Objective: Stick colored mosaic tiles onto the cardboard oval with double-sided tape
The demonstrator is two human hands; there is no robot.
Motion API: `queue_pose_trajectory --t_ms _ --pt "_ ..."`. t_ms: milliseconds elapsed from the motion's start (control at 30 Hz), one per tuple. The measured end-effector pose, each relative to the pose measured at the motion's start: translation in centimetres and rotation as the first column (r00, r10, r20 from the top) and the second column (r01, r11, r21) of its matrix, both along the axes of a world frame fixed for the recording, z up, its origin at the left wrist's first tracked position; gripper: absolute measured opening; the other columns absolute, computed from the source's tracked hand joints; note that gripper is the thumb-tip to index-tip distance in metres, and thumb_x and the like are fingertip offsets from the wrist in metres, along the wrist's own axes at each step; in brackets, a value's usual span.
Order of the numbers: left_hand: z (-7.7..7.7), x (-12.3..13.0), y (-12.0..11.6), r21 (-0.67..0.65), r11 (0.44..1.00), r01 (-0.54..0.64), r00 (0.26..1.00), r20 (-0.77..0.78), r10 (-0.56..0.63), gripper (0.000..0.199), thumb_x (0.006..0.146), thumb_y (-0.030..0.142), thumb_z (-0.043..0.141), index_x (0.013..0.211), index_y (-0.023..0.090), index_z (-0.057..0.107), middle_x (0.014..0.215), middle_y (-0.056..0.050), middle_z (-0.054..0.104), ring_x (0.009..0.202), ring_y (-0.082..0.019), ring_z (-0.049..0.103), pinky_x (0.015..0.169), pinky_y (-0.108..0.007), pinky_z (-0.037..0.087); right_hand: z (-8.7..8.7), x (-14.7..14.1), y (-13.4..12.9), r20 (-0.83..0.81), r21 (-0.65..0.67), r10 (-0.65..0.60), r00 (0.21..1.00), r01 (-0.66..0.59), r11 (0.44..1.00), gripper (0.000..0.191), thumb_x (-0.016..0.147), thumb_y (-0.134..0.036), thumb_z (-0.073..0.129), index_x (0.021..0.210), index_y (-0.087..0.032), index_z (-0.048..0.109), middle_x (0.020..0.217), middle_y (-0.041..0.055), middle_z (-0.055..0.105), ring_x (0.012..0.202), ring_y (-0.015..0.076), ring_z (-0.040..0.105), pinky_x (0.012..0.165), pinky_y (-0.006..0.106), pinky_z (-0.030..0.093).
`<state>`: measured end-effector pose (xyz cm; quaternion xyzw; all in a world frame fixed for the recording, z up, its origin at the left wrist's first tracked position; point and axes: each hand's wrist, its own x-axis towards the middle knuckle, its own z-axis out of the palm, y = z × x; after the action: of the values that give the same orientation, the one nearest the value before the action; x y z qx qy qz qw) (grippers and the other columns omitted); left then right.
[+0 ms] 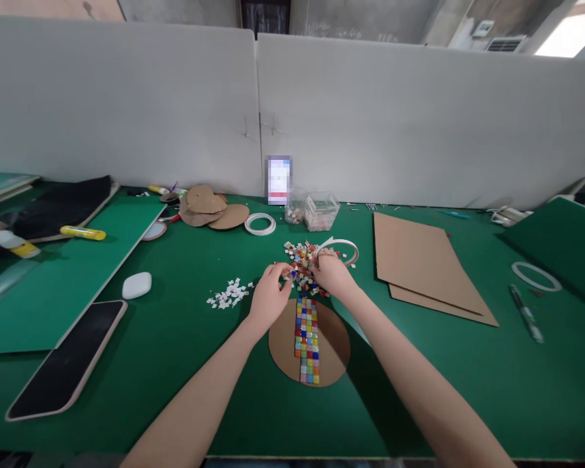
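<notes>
My left hand is closed in a pinch on a small blue mosaic tile, at the near left side of a loose pile of coloured mosaic tiles. My right hand reaches into the pile's right side, fingers bent together; what they hold is hidden. A white tape roll is right at that hand, partly covered by it. Below both hands lies a round cardboard disc. A vertical band of coloured square tiles runs across its middle, bare cardboard showing on either side.
White paper scraps lie left of the pile. Behind it stand a clear plastic box, a small jar and a lit phone. Cardboard sheets lie right; cardboard discs, a dark phone and a white case lie left.
</notes>
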<state>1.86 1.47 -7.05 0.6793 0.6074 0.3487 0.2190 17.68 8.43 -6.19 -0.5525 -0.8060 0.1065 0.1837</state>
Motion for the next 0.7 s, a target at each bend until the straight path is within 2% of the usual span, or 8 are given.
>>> queue_pose_trajectory --t_ms 100,267,433,567,700 --pt "0.2 0.1 0.0 0.003 1.000 0.001 1.000 -0.010 -0.001 0.017 0.084 0.021 0.044 0.099 0.021 0.051 0.095 -0.004 0.053 0.052 -0.008 0.049 0.048 -0.022 0.041 0.0 0.4 -0.2 -0.079 -0.021 -0.040 0.996 0.039 0.999 0.006 0.073 -0.009 0.054 0.076 -0.014 0.056 0.084 0.0125 0.063 0.086 0.0242 0.059 0.077 0.033 0.044" --pt "0.3 0.1 -0.1 -0.015 1.000 0.003 0.999 -0.035 -0.004 0.018 0.088 0.026 0.039 0.102 0.021 0.050 0.097 -0.004 0.053 0.052 -0.009 0.050 0.046 -0.023 0.040 0.5 1.4 -0.9 -0.250 -0.042 -0.107 0.962 0.100 0.994 0.004 0.076 -0.016 0.053 0.080 -0.016 0.054 0.076 0.0090 0.065 0.070 0.0214 0.061 0.063 0.030 0.045" --pt "0.1 0.2 -0.3 -0.020 1.000 0.022 0.996 -0.088 -0.023 0.018 0.087 0.025 0.041 0.103 0.022 0.049 0.100 -0.004 0.054 0.060 -0.012 0.056 0.047 -0.023 0.039 0.6 2.1 -1.3 -0.417 -0.075 -0.122 0.901 0.100 0.992 0.010 0.077 -0.023 0.052 0.083 -0.016 0.055 0.075 0.0062 0.067 0.069 0.0202 0.064 0.060 0.028 0.046" --pt "0.0 0.3 -0.3 -0.014 1.000 0.020 0.993 -0.115 -0.021 0.019 0.087 0.024 0.041 0.104 0.022 0.049 0.100 -0.005 0.055 0.061 -0.013 0.056 0.046 -0.023 0.038 0.2 2.4 -1.3 -0.496 -0.100 -0.116 0.861 0.076 0.992 0.011 0.074 -0.024 0.054 0.080 -0.016 0.059 0.084 0.0081 0.068 0.073 0.0215 0.064 0.063 0.031 0.047" --pt "-0.1 0.3 -0.2 0.000 1.000 0.019 0.993 -0.117 -0.019 0.019 0.087 0.024 0.039 0.104 0.022 0.049 0.098 -0.005 0.055 0.058 -0.012 0.055 0.046 -0.023 0.039 -0.1 2.8 -1.5 -0.563 -0.155 -0.135 0.816 0.057 0.986 0.019 0.076 -0.028 0.052 0.086 -0.016 0.062 0.076 0.0078 0.068 0.066 0.0215 0.063 0.055 0.031 0.048"
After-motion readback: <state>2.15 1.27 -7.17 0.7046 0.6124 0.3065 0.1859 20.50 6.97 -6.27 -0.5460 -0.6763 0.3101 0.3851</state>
